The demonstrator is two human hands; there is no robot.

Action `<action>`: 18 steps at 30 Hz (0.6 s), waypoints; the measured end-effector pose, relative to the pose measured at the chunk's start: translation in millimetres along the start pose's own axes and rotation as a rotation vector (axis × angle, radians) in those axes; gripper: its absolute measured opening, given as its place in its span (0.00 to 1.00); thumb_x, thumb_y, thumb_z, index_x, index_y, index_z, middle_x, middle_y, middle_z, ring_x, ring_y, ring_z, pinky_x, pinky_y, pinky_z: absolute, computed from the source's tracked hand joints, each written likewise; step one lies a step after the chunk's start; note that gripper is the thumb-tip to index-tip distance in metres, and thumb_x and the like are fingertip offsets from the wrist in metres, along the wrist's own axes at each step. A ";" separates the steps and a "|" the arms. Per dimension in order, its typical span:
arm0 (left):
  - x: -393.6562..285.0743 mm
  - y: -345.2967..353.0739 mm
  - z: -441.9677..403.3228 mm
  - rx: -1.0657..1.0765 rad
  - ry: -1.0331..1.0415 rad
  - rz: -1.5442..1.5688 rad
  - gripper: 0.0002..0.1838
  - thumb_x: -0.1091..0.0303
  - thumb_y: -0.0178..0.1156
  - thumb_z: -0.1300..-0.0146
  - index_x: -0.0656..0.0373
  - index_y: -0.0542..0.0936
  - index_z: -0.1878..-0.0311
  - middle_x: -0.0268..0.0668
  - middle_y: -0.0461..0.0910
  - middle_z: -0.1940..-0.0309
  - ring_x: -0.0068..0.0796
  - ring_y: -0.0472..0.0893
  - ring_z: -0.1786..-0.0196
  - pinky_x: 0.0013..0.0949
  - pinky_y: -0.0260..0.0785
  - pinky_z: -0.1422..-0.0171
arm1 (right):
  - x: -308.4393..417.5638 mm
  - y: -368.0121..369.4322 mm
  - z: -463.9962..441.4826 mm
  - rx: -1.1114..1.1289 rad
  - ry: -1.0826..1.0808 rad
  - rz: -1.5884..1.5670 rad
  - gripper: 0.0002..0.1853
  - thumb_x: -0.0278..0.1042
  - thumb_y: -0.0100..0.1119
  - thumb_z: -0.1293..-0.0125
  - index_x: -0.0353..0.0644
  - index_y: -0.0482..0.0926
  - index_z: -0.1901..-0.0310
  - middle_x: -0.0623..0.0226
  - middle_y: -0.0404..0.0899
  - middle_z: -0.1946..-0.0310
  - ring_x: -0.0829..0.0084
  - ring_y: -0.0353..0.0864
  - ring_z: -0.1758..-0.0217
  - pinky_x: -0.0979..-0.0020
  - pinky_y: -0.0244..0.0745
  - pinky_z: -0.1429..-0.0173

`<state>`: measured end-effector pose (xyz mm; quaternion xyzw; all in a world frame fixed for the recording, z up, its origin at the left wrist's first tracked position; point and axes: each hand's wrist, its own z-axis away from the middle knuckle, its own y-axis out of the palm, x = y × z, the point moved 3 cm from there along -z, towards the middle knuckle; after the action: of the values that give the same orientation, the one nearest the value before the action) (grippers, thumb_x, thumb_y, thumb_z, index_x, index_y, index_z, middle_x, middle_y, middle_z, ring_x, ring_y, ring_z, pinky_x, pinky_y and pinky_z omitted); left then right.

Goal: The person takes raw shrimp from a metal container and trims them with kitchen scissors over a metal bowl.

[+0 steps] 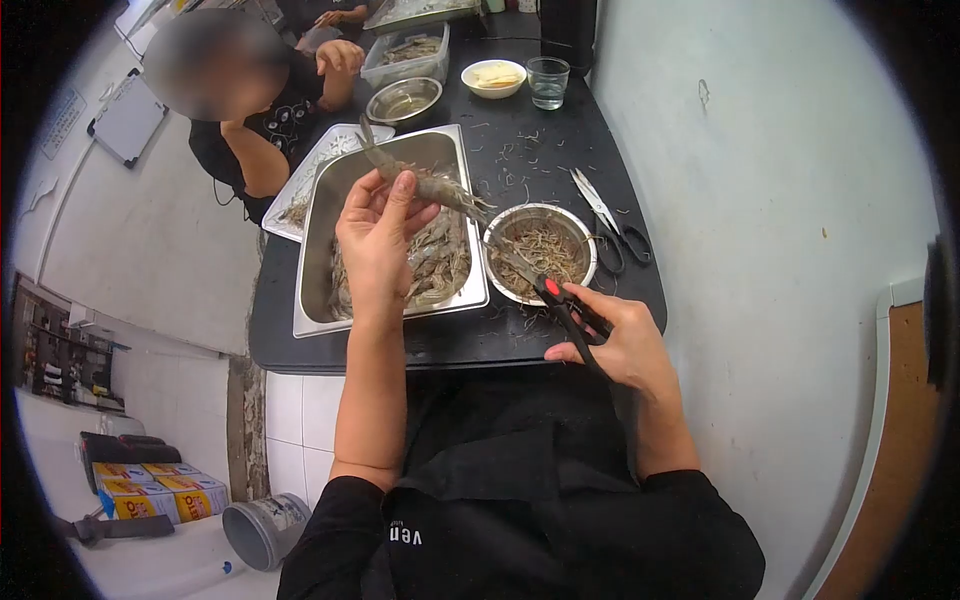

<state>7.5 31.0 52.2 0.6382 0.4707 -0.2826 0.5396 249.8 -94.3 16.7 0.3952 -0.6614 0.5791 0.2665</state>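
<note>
My left hand (378,240) pinches a raw grey shrimp (438,190) between thumb and fingers, above a deep steel pan (310,270). More raw shrimp (440,258) are heaped in that pan, partly hidden by my hand and forearm. My right hand (630,345) is closed around the black handles of kitchen scissors (566,312) with a red dot at the pivot. The blades point toward the held shrimp, over a small steel bowl (590,268) of trimmed shrimp legs and feelers (545,250).
A second pair of scissors (600,208) lies right of the bowl, amid scattered trimmings. Farther back are a white bowl (494,92), a glass of water (547,90), another steel bowl (385,118) and a plastic tub (405,72). A person (255,150) is at the left side.
</note>
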 end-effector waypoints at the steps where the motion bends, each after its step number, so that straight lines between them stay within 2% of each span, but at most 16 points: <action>1: 0.0 -0.3 0.2 0.006 -0.004 0.006 0.13 0.72 0.63 0.36 0.65 0.75 0.50 0.37 0.81 0.62 0.25 0.83 0.63 0.29 0.81 0.60 | 1.1 -0.1 -0.4 -0.006 0.005 0.005 0.43 0.54 0.80 0.61 0.39 0.78 0.44 0.61 0.82 0.72 0.70 0.79 0.74 0.70 0.75 0.64; 11: -1.9 0.9 1.0 -0.010 0.020 -0.003 0.12 0.71 0.62 0.35 0.64 0.75 0.51 0.37 0.82 0.61 0.26 0.83 0.63 0.28 0.81 0.59 | 6.5 -0.2 4.8 -0.028 -0.045 0.020 0.42 0.54 0.80 0.61 0.38 0.79 0.45 0.57 0.83 0.71 0.70 0.82 0.72 0.71 0.75 0.64; 18: -3.5 5.2 2.8 -0.014 -0.005 -0.003 0.12 0.71 0.63 0.35 0.64 0.75 0.51 0.38 0.82 0.61 0.26 0.84 0.63 0.29 0.81 0.59 | -1.5 1.1 2.2 -0.023 0.019 0.038 0.42 0.54 0.81 0.62 0.39 0.79 0.45 0.58 0.83 0.71 0.72 0.80 0.73 0.71 0.75 0.65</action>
<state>11.3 27.4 56.7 0.6332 0.4723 -0.2817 0.5446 250.0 -96.1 14.5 0.3738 -0.6728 0.5803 0.2661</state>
